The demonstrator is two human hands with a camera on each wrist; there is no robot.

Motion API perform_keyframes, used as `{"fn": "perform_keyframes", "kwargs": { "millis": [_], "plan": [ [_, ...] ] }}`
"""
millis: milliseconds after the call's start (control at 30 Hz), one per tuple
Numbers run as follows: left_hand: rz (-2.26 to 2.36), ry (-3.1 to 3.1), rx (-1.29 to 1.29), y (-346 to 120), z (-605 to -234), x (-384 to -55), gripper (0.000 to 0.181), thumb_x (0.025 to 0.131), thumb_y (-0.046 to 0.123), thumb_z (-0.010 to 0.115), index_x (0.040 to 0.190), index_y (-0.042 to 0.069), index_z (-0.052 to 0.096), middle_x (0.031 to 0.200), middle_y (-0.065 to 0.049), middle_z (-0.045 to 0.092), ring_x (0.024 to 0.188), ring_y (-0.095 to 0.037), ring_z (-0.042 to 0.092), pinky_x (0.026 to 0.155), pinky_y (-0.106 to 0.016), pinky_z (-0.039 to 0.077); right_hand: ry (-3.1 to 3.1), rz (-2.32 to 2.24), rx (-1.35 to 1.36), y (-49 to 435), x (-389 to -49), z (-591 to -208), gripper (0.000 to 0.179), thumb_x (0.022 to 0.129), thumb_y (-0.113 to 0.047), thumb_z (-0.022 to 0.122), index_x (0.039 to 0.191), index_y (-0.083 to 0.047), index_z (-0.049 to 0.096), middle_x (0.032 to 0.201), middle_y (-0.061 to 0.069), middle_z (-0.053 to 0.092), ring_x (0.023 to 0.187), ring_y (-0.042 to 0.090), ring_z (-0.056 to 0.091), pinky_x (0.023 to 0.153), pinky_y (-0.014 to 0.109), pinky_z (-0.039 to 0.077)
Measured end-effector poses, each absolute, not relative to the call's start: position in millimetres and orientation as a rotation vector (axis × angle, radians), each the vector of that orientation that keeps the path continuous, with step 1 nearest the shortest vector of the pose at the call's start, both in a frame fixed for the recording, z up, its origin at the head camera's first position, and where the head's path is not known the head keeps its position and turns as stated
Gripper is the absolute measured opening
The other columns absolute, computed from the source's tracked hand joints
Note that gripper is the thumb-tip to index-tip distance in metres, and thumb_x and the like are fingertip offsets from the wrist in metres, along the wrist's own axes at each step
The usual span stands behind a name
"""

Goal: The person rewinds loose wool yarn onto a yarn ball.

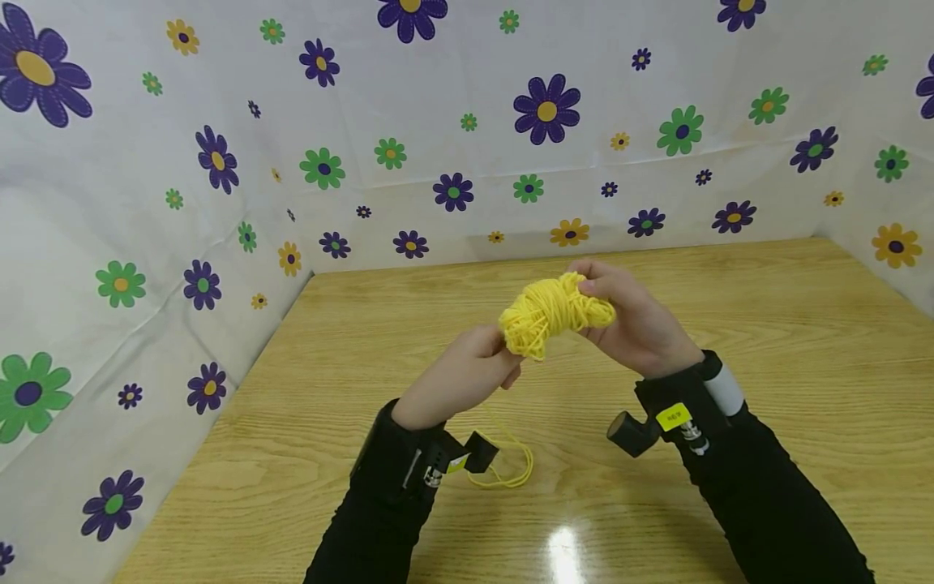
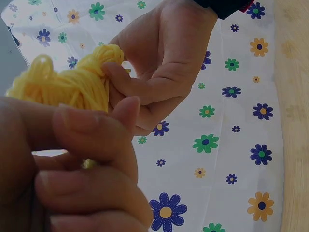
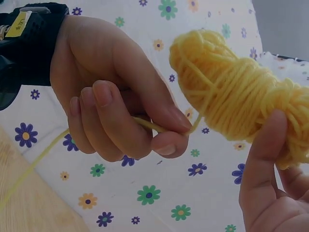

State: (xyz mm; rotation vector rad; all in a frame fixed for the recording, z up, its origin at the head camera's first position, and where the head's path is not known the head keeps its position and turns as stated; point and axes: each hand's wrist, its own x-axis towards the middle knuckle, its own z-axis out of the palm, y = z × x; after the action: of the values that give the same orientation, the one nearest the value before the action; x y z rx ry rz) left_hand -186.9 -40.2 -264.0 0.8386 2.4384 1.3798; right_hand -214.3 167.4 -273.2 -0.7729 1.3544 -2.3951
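Observation:
A bundle of yellow yarn (image 1: 550,312) is held up above the table, wound tightly round its middle with loops at both ends. My right hand (image 1: 635,312) grips its right end between thumb and fingers. Close by its left end, my left hand (image 1: 463,373) pinches a single yarn strand (image 3: 149,124) between thumb and forefinger, the other fingers curled. In the right wrist view that strand runs from the bundle through the left hand (image 3: 116,92) and down toward the table. The left wrist view shows the right hand's fingers (image 2: 130,82) at the bundle (image 2: 72,84).
A loose loop of yellow yarn (image 1: 514,470) lies on the wooden table (image 1: 350,357) below the left wrist. White cloth with printed flowers (image 1: 467,105) stands behind the table and along its sides. Each wrist bears a strapped camera, with black sleeves behind.

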Motion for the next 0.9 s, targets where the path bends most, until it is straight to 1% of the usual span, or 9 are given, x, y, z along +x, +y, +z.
{"fn": "perform_keyframes", "kwargs": {
  "millis": [67,133,233,433,633,733,900],
  "plan": [
    [1.384,2.438,0.818,-40.3,-263.0,-186.5,0.018,0.099,0.009,0.038,0.093,0.003,0.054,0.064,-0.004,0.044,0.050,-0.016,0.033,0.050,-0.029,0.030,1.331,-2.342,-0.828,168.3,-215.1,-273.9,0.009,0.090,-0.014,0.056,0.094,-0.006,0.056,0.085,0.003,0.053,0.076,0.014,0.049,0.069,0.023,0.045],
    [1.397,2.424,0.800,-40.5,-262.4,-186.5,0.018,0.099,0.009,0.038,0.092,0.003,0.053,0.065,-0.004,0.044,0.051,-0.016,0.033,0.050,-0.028,0.031,1.304,-2.287,-0.890,169.1,-216.2,-274.5,0.010,0.091,-0.014,0.056,0.094,-0.005,0.057,0.084,0.003,0.054,0.073,0.013,0.051,0.067,0.021,0.046],
    [1.407,2.411,0.782,-41.5,-261.5,-186.2,0.018,0.100,0.011,0.038,0.095,0.004,0.054,0.067,-0.005,0.044,0.053,-0.017,0.034,0.051,-0.028,0.032,1.260,-2.226,-0.966,169.9,-218.1,-275.4,0.011,0.091,-0.014,0.056,0.095,-0.003,0.057,0.082,0.003,0.056,0.070,0.011,0.053,0.064,0.020,0.048],
    [1.400,2.418,0.782,-43.4,-261.6,-187.5,0.025,0.101,0.017,0.036,0.086,0.003,0.051,0.067,-0.005,0.041,0.054,-0.017,0.034,0.052,-0.029,0.031,1.259,-2.141,-1.056,172.1,-220.5,-277.1,0.011,0.091,-0.014,0.054,0.095,-0.004,0.058,0.083,0.002,0.057,0.069,0.010,0.055,0.062,0.019,0.049],
    [1.407,2.437,0.763,-44.0,-260.8,-188.0,0.027,0.100,0.022,0.041,0.087,0.004,0.055,0.065,-0.003,0.039,0.054,-0.017,0.034,0.053,-0.029,0.030,1.324,-2.009,-1.116,176.0,-223.3,-278.9,0.011,0.092,-0.012,0.052,0.097,-0.004,0.058,0.087,0.003,0.056,0.070,0.010,0.055,0.064,0.019,0.049],
    [1.421,2.444,0.754,-44.4,-260.7,-188.0,0.027,0.100,0.026,0.043,0.087,0.005,0.057,0.062,-0.003,0.038,0.053,-0.017,0.033,0.053,-0.030,0.030,1.366,-1.950,-1.154,176.9,-224.2,-280.2,0.013,0.092,-0.008,0.047,0.099,-0.005,0.057,0.087,0.003,0.056,0.070,0.011,0.054,0.064,0.021,0.049],
    [1.434,2.445,0.748,-45.3,-260.5,-187.7,0.028,0.099,0.026,0.043,0.086,0.006,0.057,0.060,-0.003,0.036,0.051,-0.017,0.032,0.052,-0.030,0.029,1.449,-1.903,-1.154,176.9,-225.1,-281.4,0.017,0.090,-0.002,0.042,0.098,-0.006,0.057,0.086,0.002,0.055,0.070,0.011,0.054,0.063,0.021,0.049]
  ]
}}
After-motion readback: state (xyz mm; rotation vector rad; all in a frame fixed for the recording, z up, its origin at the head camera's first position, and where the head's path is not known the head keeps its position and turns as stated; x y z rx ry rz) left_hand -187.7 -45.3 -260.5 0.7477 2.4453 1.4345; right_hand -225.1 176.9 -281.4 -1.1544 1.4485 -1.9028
